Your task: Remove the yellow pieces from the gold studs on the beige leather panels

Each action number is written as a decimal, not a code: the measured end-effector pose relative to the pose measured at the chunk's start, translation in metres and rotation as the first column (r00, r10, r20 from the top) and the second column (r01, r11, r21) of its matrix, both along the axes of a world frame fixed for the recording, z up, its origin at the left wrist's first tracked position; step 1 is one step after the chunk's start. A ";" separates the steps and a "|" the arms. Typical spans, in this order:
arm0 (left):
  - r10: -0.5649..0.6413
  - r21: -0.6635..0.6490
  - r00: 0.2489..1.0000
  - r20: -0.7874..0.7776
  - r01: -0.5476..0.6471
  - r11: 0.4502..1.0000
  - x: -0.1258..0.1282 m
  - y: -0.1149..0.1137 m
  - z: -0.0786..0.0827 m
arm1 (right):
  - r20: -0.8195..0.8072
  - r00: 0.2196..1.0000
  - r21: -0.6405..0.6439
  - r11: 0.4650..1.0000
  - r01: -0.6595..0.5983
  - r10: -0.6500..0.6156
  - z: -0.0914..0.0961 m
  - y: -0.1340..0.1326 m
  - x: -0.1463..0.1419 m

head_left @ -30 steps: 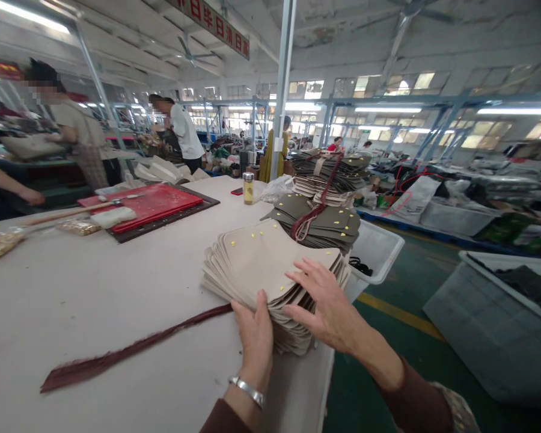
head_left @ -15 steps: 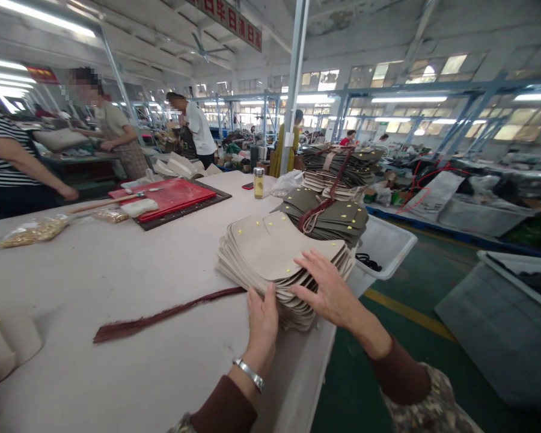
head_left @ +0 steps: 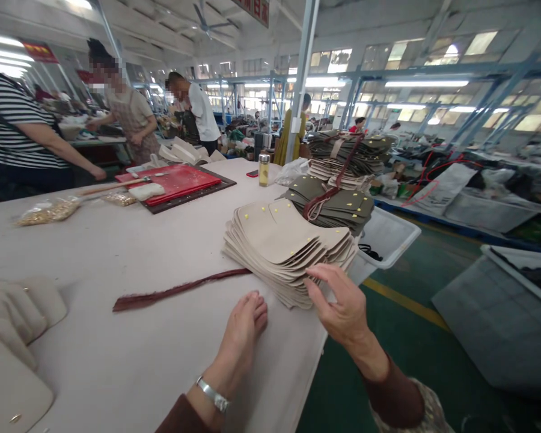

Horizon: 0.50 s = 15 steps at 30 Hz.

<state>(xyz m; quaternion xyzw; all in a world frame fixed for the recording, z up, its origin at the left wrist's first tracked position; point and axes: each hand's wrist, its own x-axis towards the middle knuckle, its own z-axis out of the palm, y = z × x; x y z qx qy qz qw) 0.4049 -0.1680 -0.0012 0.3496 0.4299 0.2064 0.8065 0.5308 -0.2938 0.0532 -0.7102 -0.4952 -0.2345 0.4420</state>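
Observation:
A stack of beige cut leather pieces (head_left: 285,245) with small yellow stickers lies near the right edge of the white table (head_left: 117,258). My right hand (head_left: 342,304) touches the stack's near corner, fingers apart and curled at the edges of the pieces. My left hand (head_left: 241,331) rests flat on the table just in front of the stack, fingers together and stretched out, holding nothing. A dark red strip (head_left: 175,292) runs from under the stack leftward across the table.
Olive piece stacks (head_left: 338,204) tied with a red strip sit behind, above a white bin (head_left: 390,237). A red mat (head_left: 175,180), a bottle (head_left: 264,170) and beige pieces (head_left: 13,337) lie on the table. People stand at the far left. Grey crates (head_left: 505,319) stand right.
My left hand has come off the stack's side and lies flat on the table. My right hand has slid from the top of the stack to its near corner. The view has shifted left.

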 end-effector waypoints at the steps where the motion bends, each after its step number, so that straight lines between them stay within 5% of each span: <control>1: -0.004 -0.056 1.000 0.006 0.004 0.998 -0.001 -0.004 0.001 | -0.049 0.997 0.027 0.998 0.060 -0.058 -0.010 -0.005 -0.002; 4: 0.016 -0.184 0.999 0.042 -0.008 0.983 0.009 -0.017 0.005 | -0.401 0.891 0.060 0.965 0.257 -0.212 -0.049 -0.017 0.002; 6: 0.042 -0.227 0.997 0.062 -0.026 0.974 0.019 -0.022 0.008 | -0.652 0.738 0.052 0.962 0.268 -0.170 -0.076 -0.022 0.010; 9: 0.080 -0.260 0.994 0.076 -0.058 0.964 0.030 -0.025 0.012 | -0.825 0.561 0.054 0.978 0.203 -0.071 -0.103 -0.021 0.022; 13: 0.095 -0.312 0.992 0.085 -0.064 0.948 0.040 -0.031 0.013 | -0.922 0.386 0.107 0.982 0.158 0.039 -0.099 -0.013 0.030; 15: 0.050 -0.343 0.992 0.113 -0.009 0.939 0.045 -0.039 0.013 | -0.929 0.363 0.104 0.991 0.082 0.067 -0.088 -0.012 0.030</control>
